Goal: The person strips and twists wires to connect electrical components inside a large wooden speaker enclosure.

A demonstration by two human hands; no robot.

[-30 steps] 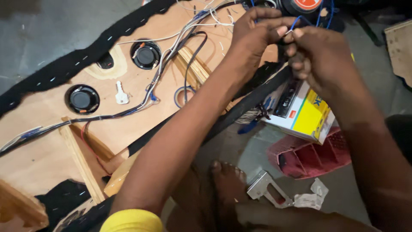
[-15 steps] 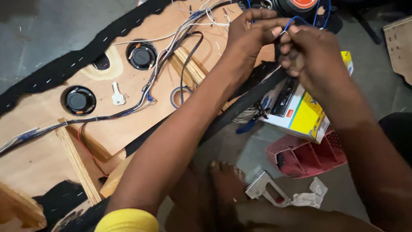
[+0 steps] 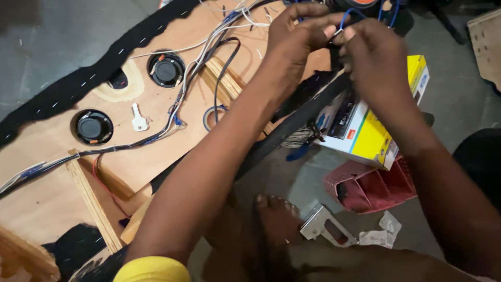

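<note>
My left hand (image 3: 297, 31) and my right hand (image 3: 373, 57) meet at the top of the view, fingertips pinched together on a thin blue wire (image 3: 345, 15) that loops up out of frame. Both hands hover above a black strip and the edge of a plywood panel (image 3: 47, 193). Two round black speakers (image 3: 167, 69) (image 3: 92, 127) sit in holes in the panel. A bundle of wires (image 3: 198, 57) runs across the wood toward my hands.
A yellow and white box (image 3: 373, 133) lies under my right wrist, with a red plastic basket (image 3: 373, 188) below it. A metal bracket (image 3: 323, 227) and crumpled paper (image 3: 383, 235) lie by my bare foot (image 3: 274, 219). A white key (image 3: 138, 119) and a tape roll (image 3: 211, 116) rest on the panel.
Both hands have shifted slightly up in the view, still pinching the blue wire; the fingers have moved closer together.
</note>
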